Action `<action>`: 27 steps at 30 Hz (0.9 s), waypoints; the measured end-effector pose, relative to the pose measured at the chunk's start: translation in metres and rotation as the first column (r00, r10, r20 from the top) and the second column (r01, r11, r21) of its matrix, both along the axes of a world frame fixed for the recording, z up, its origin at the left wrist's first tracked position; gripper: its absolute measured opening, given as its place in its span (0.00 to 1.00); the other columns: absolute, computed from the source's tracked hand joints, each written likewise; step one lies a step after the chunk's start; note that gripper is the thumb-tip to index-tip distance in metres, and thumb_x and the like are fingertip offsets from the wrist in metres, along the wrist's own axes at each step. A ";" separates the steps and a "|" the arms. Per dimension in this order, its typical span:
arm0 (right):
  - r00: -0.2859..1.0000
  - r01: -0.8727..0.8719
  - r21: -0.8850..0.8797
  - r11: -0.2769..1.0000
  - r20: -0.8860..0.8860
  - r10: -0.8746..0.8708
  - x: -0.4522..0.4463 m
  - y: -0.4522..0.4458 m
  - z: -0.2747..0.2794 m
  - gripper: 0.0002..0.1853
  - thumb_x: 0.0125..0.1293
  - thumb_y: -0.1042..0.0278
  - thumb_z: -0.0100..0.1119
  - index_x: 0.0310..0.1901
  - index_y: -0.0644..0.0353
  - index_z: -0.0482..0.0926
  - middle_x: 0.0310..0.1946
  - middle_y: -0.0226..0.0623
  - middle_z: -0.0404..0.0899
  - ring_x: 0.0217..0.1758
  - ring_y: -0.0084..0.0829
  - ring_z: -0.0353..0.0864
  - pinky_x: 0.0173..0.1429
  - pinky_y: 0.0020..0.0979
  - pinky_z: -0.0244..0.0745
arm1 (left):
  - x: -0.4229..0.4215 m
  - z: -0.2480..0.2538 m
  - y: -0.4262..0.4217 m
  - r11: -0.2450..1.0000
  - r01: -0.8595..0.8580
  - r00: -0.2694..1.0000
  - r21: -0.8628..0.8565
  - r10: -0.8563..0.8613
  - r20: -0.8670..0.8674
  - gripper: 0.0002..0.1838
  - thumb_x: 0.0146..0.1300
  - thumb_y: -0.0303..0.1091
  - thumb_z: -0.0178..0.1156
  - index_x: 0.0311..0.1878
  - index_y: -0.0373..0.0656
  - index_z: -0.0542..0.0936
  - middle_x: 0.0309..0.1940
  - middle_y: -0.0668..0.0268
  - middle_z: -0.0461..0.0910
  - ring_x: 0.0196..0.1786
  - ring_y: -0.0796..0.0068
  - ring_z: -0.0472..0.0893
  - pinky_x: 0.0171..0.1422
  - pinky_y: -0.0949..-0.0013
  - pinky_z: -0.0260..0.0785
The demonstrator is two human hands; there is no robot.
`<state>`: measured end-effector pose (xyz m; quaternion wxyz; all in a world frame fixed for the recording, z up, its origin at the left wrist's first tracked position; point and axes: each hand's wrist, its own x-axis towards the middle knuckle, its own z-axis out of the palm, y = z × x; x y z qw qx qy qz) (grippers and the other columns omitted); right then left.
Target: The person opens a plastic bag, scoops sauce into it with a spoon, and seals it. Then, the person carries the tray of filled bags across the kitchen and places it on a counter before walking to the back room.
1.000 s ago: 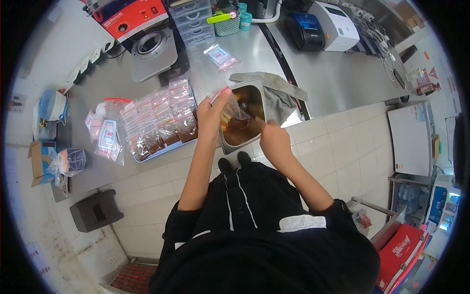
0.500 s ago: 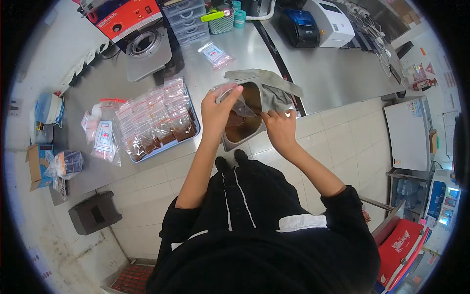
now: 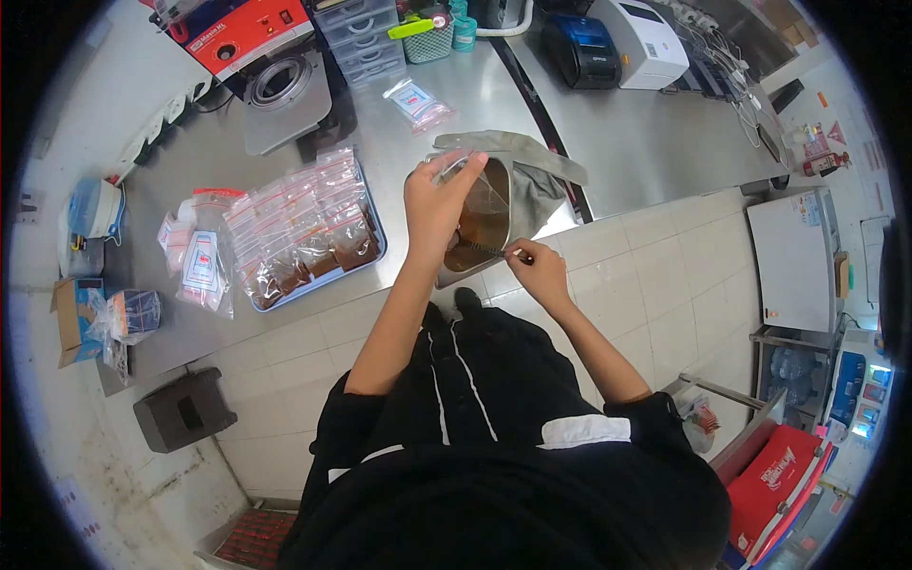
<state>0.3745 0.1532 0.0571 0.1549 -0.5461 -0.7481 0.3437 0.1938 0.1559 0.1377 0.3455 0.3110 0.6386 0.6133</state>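
Note:
A clear plastic bag (image 3: pixel 485 195) hangs from my left hand (image 3: pixel 439 204), which is closed on its top over a metal container (image 3: pixel 505 185). Brown liquid (image 3: pixel 483 228) shows inside the container. My right hand (image 3: pixel 539 269), just off the container's lower right side, is closed on the handle of a utensil (image 3: pixel 486 249). The utensil's thin dark shaft reaches left over the container toward the bag's bottom; its far end is partly hidden by my left wrist. A grey cloth (image 3: pixel 537 195) lies against the container's right side.
Left of my hands, a blue-rimmed tray (image 3: pixel 313 291) holds rows of zip bags with brown contents. Packs of empty bags (image 3: pixel 202 264) lie farther left, another pack (image 3: pixel 418 103) behind. A red machine (image 3: pixel 242 40), drawers (image 3: pixel 361 43) and printers (image 3: pixel 638 43) stand at the back.
My left hand has risen slightly and shifted right with the bag. My right hand has moved down and toward me, and the utensil's shaft now shows over the container.

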 end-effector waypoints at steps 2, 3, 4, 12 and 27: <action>1.000 0.013 -0.034 0.999 -0.007 -0.013 0.003 0.000 0.000 0.08 0.53 0.57 0.56 0.31 0.48 0.81 0.24 0.36 0.80 0.30 0.37 0.80 0.36 0.37 0.67 | -0.005 -0.003 0.001 1.000 -0.007 1.000 -0.003 0.007 0.014 0.25 0.49 0.46 0.66 0.41 0.31 0.80 0.34 0.59 0.78 0.37 0.74 0.76 0.44 0.73 0.66; 1.000 0.019 -0.061 0.998 -0.019 -0.020 0.005 0.001 0.001 0.08 0.53 0.57 0.57 0.31 0.48 0.81 0.24 0.36 0.80 0.28 0.36 0.79 0.35 0.36 0.68 | -0.010 -0.003 0.001 1.000 0.001 0.995 -0.009 0.000 0.095 0.24 0.50 0.45 0.66 0.41 0.32 0.80 0.34 0.60 0.78 0.37 0.75 0.76 0.44 0.73 0.66; 0.999 0.023 -0.089 0.996 -0.032 -0.026 0.006 0.002 0.001 0.09 0.52 0.57 0.59 0.32 0.49 0.81 0.24 0.36 0.80 0.27 0.36 0.78 0.33 0.34 0.69 | -0.015 -0.003 0.000 1.000 0.008 0.984 -0.015 -0.005 0.175 0.23 0.51 0.45 0.66 0.41 0.32 0.80 0.34 0.62 0.78 0.37 0.76 0.76 0.43 0.73 0.66; 0.982 0.027 -0.069 0.997 -0.187 -0.039 0.012 0.016 0.003 0.10 0.51 0.59 0.62 0.33 0.53 0.81 0.20 0.34 0.78 0.22 0.29 0.75 0.29 0.29 0.66 | -0.082 -0.041 -0.014 0.986 -0.119 0.851 0.117 0.041 0.524 0.25 0.54 0.42 0.64 0.50 0.35 0.73 0.43 0.60 0.77 0.44 0.72 0.76 0.51 0.72 0.66; 0.962 0.032 -0.031 0.999 -0.271 -0.039 -0.001 0.035 0.037 0.08 0.54 0.65 0.61 0.34 0.59 0.80 0.20 0.29 0.76 0.24 0.19 0.71 0.29 0.22 0.62 | -0.098 -0.026 -0.051 0.953 -0.242 0.967 0.184 0.252 -0.033 0.31 0.53 0.45 0.62 0.58 0.40 0.68 0.51 0.61 0.74 0.56 0.67 0.70 0.62 0.64 0.57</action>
